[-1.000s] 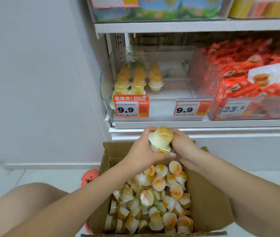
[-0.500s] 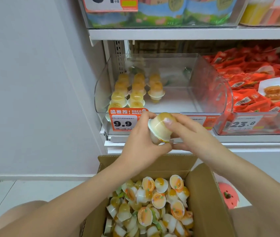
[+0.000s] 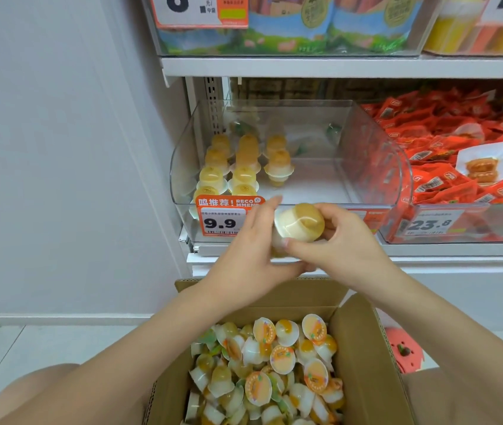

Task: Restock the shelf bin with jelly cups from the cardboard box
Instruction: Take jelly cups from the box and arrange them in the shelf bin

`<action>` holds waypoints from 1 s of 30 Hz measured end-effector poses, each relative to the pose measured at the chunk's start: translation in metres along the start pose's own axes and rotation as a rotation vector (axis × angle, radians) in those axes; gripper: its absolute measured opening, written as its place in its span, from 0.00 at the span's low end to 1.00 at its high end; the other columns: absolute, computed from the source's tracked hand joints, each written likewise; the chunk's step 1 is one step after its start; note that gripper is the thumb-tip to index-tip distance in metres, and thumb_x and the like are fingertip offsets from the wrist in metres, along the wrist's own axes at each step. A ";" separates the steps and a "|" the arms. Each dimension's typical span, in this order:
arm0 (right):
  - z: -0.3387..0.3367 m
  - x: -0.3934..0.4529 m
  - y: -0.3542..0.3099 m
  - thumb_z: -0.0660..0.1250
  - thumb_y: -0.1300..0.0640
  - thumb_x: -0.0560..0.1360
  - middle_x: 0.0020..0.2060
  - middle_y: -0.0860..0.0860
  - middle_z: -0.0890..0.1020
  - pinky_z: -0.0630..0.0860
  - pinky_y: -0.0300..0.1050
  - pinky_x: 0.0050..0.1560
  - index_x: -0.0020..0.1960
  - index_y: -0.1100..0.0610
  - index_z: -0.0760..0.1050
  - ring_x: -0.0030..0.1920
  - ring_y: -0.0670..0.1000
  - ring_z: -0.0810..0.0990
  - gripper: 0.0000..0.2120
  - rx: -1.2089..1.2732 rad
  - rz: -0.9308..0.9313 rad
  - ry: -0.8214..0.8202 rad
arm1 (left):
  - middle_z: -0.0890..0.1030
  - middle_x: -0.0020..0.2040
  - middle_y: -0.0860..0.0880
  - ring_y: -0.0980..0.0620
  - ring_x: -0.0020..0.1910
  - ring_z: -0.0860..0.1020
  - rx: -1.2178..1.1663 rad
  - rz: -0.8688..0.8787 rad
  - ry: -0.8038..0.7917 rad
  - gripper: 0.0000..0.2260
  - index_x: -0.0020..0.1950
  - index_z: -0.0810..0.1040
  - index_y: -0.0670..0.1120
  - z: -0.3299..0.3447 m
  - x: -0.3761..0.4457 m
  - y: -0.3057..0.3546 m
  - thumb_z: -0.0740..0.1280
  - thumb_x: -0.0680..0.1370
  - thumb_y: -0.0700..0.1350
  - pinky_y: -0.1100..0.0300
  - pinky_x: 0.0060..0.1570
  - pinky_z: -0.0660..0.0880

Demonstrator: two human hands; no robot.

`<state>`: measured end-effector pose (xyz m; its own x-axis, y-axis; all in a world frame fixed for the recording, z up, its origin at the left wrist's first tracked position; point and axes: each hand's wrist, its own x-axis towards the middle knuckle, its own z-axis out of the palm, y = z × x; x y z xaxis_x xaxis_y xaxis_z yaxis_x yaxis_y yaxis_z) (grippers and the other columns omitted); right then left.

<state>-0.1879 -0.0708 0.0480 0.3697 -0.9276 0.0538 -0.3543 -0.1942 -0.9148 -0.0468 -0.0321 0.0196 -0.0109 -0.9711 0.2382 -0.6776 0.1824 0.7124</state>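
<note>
Over the last second both hands had lifted the jelly cup (image 3: 300, 223) from just above the cardboard box (image 3: 363, 348) up to the front lip of the clear shelf bin (image 3: 376, 154). The left hand (image 3: 253, 259) and right hand (image 3: 340, 246) curled round it together. By my judgement, placing came next, at 12 o'clock, beside the standing jelly cups (image 3: 244, 167).

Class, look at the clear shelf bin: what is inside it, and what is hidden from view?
The bin holds jelly cups in rows on its left side, with bare floor to the right. The price tag and the hands cover its front, so anything there is unseen.
</note>
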 end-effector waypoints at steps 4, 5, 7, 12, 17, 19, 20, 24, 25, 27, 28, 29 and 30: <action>-0.025 0.041 -0.029 0.77 0.51 0.64 0.43 0.47 0.83 0.76 0.44 0.47 0.47 0.49 0.77 0.45 0.49 0.81 0.15 -0.082 -0.077 0.229 | 0.70 0.57 0.54 0.54 0.54 0.72 0.224 -0.080 0.075 0.24 0.63 0.68 0.49 -0.025 0.003 -0.010 0.71 0.71 0.55 0.54 0.53 0.75; -0.032 0.059 -0.038 0.76 0.48 0.64 0.43 0.47 0.82 0.73 0.43 0.45 0.47 0.50 0.77 0.44 0.49 0.80 0.15 -0.231 -0.086 0.271 | 0.73 0.54 0.54 0.53 0.52 0.74 0.307 -0.102 0.065 0.17 0.57 0.70 0.49 -0.030 0.004 -0.014 0.70 0.73 0.53 0.51 0.50 0.75; -0.037 0.096 -0.047 0.75 0.46 0.64 0.40 0.50 0.79 0.69 0.43 0.36 0.46 0.55 0.77 0.40 0.50 0.76 0.18 -0.518 -0.038 0.224 | 0.76 0.52 0.53 0.50 0.53 0.75 0.431 -0.151 0.010 0.11 0.53 0.71 0.49 -0.037 0.005 -0.022 0.68 0.75 0.51 0.51 0.49 0.76; -0.010 0.142 -0.016 0.75 0.49 0.64 0.44 0.57 0.84 0.80 0.49 0.45 0.58 0.66 0.75 0.45 0.55 0.83 0.29 -0.757 0.113 -0.080 | 0.75 0.59 0.50 0.49 0.60 0.70 0.566 -0.156 -0.044 0.14 0.59 0.71 0.48 -0.038 0.009 -0.033 0.65 0.76 0.50 0.53 0.53 0.73; 0.009 0.142 0.000 0.73 0.56 0.69 0.51 0.56 0.80 0.69 0.43 0.46 0.55 0.61 0.76 0.53 0.58 0.76 0.17 -0.723 -0.013 -0.114 | 0.74 0.60 0.50 0.48 0.61 0.69 0.581 -0.148 -0.021 0.14 0.61 0.70 0.48 -0.037 0.010 -0.033 0.65 0.77 0.49 0.55 0.49 0.70; 0.011 0.147 0.006 0.74 0.56 0.69 0.48 0.52 0.76 0.66 0.42 0.45 0.55 0.57 0.73 0.51 0.56 0.75 0.17 -0.707 -0.025 -0.130 | 0.74 0.61 0.50 0.48 0.61 0.68 0.591 -0.138 -0.023 0.15 0.61 0.69 0.48 -0.037 0.010 -0.035 0.65 0.77 0.50 0.56 0.48 0.70; 0.011 0.150 0.009 0.75 0.55 0.68 0.48 0.50 0.74 0.65 0.41 0.45 0.58 0.57 0.71 0.50 0.54 0.74 0.22 -0.683 -0.009 -0.131 | 0.73 0.61 0.51 0.49 0.61 0.68 0.594 -0.131 -0.023 0.16 0.61 0.69 0.48 -0.037 0.009 -0.036 0.65 0.76 0.51 0.57 0.48 0.69; 0.010 0.159 0.017 0.77 0.56 0.66 0.51 0.48 0.72 0.65 0.40 0.46 0.67 0.57 0.65 0.50 0.50 0.71 0.34 -0.605 0.002 -0.134 | 0.73 0.61 0.51 0.50 0.61 0.67 0.600 -0.107 -0.020 0.16 0.61 0.69 0.48 -0.035 0.007 -0.038 0.65 0.77 0.52 0.57 0.50 0.70; 0.010 0.160 0.018 0.77 0.55 0.66 0.51 0.48 0.72 0.65 0.40 0.46 0.67 0.57 0.65 0.50 0.51 0.71 0.34 -0.598 -0.007 -0.137 | 0.73 0.61 0.51 0.50 0.61 0.67 0.604 -0.103 -0.021 0.16 0.62 0.69 0.48 -0.034 0.006 -0.038 0.65 0.77 0.52 0.57 0.51 0.71; 0.010 0.161 0.020 0.78 0.55 0.65 0.49 0.49 0.73 0.65 0.40 0.46 0.65 0.57 0.68 0.51 0.51 0.72 0.32 -0.618 -0.024 -0.129 | 0.72 0.61 0.50 0.49 0.62 0.67 0.613 -0.097 -0.020 0.17 0.62 0.69 0.48 -0.033 0.006 -0.039 0.65 0.77 0.52 0.55 0.53 0.72; 0.009 0.161 0.021 0.78 0.55 0.65 0.49 0.49 0.73 0.66 0.41 0.46 0.64 0.57 0.69 0.50 0.51 0.73 0.31 -0.634 -0.026 -0.123 | 0.72 0.61 0.50 0.49 0.62 0.67 0.616 -0.096 -0.020 0.17 0.62 0.69 0.48 -0.033 0.006 -0.040 0.65 0.76 0.52 0.55 0.54 0.73; 0.008 0.161 0.021 0.78 0.55 0.65 0.48 0.50 0.74 0.68 0.42 0.45 0.61 0.56 0.71 0.49 0.52 0.74 0.29 -0.631 -0.023 -0.119 | 0.72 0.61 0.50 0.49 0.62 0.67 0.615 -0.096 -0.021 0.17 0.62 0.69 0.48 -0.032 0.006 -0.040 0.65 0.76 0.52 0.55 0.55 0.73; 0.007 0.162 0.022 0.79 0.56 0.65 0.48 0.50 0.75 0.71 0.42 0.43 0.59 0.56 0.72 0.48 0.52 0.76 0.27 -0.604 -0.017 -0.116 | 0.72 0.61 0.50 0.49 0.62 0.67 0.613 -0.096 -0.021 0.17 0.62 0.69 0.48 -0.032 0.006 -0.040 0.65 0.76 0.52 0.54 0.55 0.73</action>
<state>-0.1298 -0.2227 0.0335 0.4587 -0.8885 -0.0083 -0.7590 -0.3870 -0.5235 0.0036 -0.0403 0.0135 0.0610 -0.9828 0.1744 -0.9752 -0.0215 0.2201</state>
